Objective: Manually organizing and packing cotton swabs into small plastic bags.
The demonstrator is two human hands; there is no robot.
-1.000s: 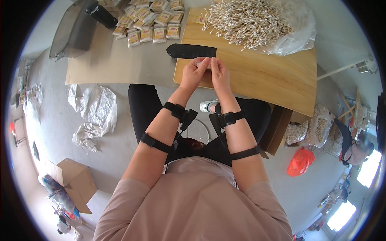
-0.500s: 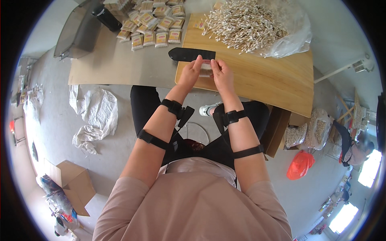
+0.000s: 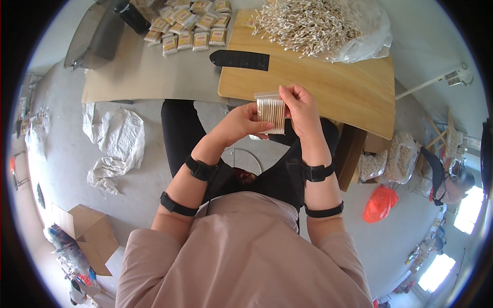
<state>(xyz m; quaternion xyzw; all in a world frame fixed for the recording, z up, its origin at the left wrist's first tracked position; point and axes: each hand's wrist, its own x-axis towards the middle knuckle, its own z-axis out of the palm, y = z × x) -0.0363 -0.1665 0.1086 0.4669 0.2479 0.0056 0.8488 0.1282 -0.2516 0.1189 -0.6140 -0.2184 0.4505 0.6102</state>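
A small clear zip bag of cotton swabs (image 3: 271, 116) is held upright just off the table's front edge, its swabs in an even row. My left hand (image 3: 237, 124) grips the bag's lower left side, thumb across the front. At the upper right corner, by the zip strip, my right hand (image 3: 303, 110) pinches the bag between thumb and fingers. Beyond my hands, a flat black strip (image 3: 241, 60) lies across the edge of the wooden board (image 3: 334, 92). Loose cotton swabs (image 3: 308, 25) are heaped on the board, partly in a clear plastic bag (image 3: 375, 41).
Filled swab packs (image 3: 200, 41) are piled on the grey tabletop (image 3: 144, 84), near a black cylinder (image 3: 132, 17) and a grey translucent bin (image 3: 95, 38). On the floor lie a white woven sack (image 3: 120, 141), an open carton (image 3: 92, 231) and a red bag (image 3: 380, 204).
Both hands have come back toward me with the bag. My left hand has shifted to its lower side, and the swabs now face up in plain view.
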